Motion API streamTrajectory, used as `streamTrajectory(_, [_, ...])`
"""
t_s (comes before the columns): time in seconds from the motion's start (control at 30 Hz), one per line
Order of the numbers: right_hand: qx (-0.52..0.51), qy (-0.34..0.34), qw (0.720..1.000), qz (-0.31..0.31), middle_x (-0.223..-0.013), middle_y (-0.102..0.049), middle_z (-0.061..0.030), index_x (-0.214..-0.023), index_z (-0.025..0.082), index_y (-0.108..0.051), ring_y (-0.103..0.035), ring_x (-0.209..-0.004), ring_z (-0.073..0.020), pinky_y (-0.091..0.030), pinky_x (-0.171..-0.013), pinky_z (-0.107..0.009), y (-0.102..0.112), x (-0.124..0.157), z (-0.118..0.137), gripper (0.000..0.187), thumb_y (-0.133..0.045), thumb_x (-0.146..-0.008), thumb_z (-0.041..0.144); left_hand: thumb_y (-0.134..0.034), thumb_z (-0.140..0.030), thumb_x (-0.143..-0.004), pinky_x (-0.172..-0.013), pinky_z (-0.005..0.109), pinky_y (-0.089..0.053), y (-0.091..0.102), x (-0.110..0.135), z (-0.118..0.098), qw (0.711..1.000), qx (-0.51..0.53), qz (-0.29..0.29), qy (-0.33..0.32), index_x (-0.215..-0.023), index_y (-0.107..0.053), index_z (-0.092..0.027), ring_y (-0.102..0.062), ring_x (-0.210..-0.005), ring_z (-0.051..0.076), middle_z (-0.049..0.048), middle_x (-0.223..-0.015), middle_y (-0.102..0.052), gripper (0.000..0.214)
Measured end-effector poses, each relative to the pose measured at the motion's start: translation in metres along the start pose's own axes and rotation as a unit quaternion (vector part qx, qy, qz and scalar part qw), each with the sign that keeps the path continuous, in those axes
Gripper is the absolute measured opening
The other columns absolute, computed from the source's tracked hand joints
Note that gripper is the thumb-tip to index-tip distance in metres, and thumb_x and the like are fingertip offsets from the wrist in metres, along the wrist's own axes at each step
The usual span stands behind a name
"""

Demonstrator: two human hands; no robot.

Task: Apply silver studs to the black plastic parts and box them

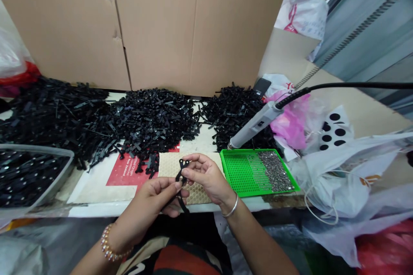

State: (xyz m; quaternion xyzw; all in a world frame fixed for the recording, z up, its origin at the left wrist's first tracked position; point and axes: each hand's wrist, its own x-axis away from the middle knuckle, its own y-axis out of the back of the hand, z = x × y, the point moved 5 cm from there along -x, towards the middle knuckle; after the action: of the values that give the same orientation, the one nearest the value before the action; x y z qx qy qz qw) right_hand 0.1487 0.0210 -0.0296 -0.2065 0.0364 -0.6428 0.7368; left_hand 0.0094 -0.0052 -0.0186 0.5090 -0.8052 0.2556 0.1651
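Both my hands are raised over the table's front edge and pinch a thin black plastic strip point(180, 182) between them. My left hand point(150, 202) grips its lower part, and my right hand point(204, 176) holds its upper end between thumb and fingers. Just below them lies a beige honeycomb mat point(171, 166). To the right of my right hand sits a green perforated tray point(237, 176) with a heap of small grey metal studs point(274, 171) on its right half. A white handheld heated tool point(254, 125) rests with its tip near the tray's back left corner.
Several large heaps of black plastic pieces point(155, 122) stretch along the back, against a cardboard sheet point(158, 25). A clear plastic bin point(32, 176) of black pieces stands at the left. White and pink plastic bags point(338, 176) crowd the right, and the tool's black cable point(348, 86) runs off rightward.
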Motion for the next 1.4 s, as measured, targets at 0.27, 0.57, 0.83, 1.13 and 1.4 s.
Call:
streamTrajectory(0.27, [0.017, 0.032, 0.999, -0.001, -0.075, -0.064, 0.0034, -0.099, 0.02, -0.063, -0.06, -0.066, -0.0067, -0.048, -0.064, -0.019, 0.003, 0.002, -0.004, 0.035, -0.08, -0.069, 0.025, -0.074, -0.043, -0.072, -0.049, 0.017, -0.047, 0.002, -0.002, 0.005, 0.999, 0.049, 0.012, 0.001, -0.083, -0.072, -0.013, -0.058, -0.068, 0.012, 0.0071, -0.082, -0.069, 0.032])
streamTrajectory(0.57, [0.025, 0.063, 0.996, -0.061, -0.071, -0.062, 0.003, -0.081, 0.018, -0.062, -0.058, -0.063, -0.0081, -0.048, -0.061, -0.02, -0.009, 0.014, -0.023, 0.024, -0.075, -0.073, 0.037, -0.092, -0.025, -0.046, -0.057, 0.015, -0.049, 0.025, -0.013, 0.011, 0.95, 0.219, -0.207, -0.078, -0.101, -0.068, -0.017, -0.06, -0.061, 0.007, -0.0014, -0.072, -0.069, 0.06])
streamTrajectory(0.83, [0.059, 0.132, 0.98, -0.135, -0.072, -0.061, 0.0016, -0.081, 0.02, -0.064, -0.056, -0.065, -0.0102, -0.048, -0.061, -0.022, -0.002, 0.031, -0.042, 0.019, -0.073, -0.076, 0.036, -0.09, -0.033, -0.051, -0.068, 0.018, -0.051, 0.005, -0.016, 0.024, 0.977, 0.192, -0.092, -0.009, -0.076, -0.074, -0.013, -0.062, -0.071, 0.011, 0.0019, -0.077, -0.071, 0.036])
streamTrajectory(1.13, [0.289, 0.395, 0.78, -0.39, -0.137, -0.036, -0.01, -0.126, 0.029, -0.047, -0.041, -0.127, -0.0239, -0.041, -0.104, -0.046, 0.077, 0.064, 0.05, 0.051, -0.069, -0.079, 0.034, -0.083, -0.022, -0.064, -0.055, 0.02, -0.052, -0.016, -0.052, 0.0, 0.989, 0.127, -0.076, 0.025, -0.071, -0.069, -0.013, -0.061, -0.055, 0.01, 0.0033, -0.068, -0.071, 0.019])
streamTrajectory(1.4, [0.193, 0.336, 0.904, -0.18, -0.095, -0.069, -0.0008, -0.125, 0.029, -0.039, -0.062, -0.076, -0.0138, -0.054, -0.071, -0.031, 0.098, -0.01, 0.105, 0.05, -0.063, -0.082, 0.036, -0.065, -0.006, -0.079, -0.053, 0.02, -0.055, -0.07, -0.103, -0.002, 0.996, 0.071, -0.005, 0.057, -0.064, -0.065, -0.01, -0.06, -0.05, 0.009, 0.0049, -0.062, -0.067, 0.015])
